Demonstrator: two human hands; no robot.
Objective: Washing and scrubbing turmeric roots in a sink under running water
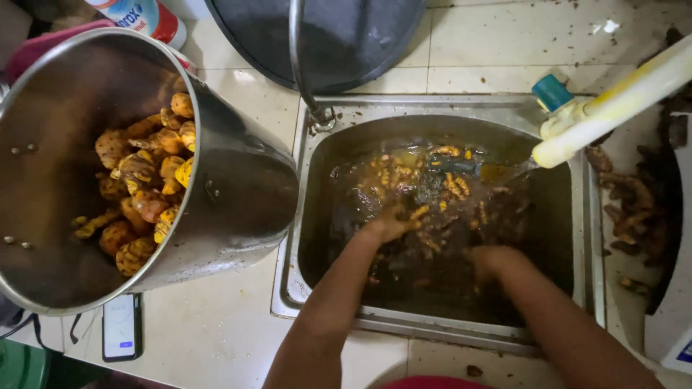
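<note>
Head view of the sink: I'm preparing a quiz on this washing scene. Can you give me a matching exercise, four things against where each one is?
Things:
1. left hand
2. steel pot
3. phone
4. pale tap

Places:
A. lying flat on the counter just below the pot
B. in the murky water of the sink, among yellow roots
C. reaching in over the sink from its right side
D. tilted on the counter left of the sink, holding cleaned orange roots

Pairs: 1-B, 2-D, 3-A, 4-C
</note>
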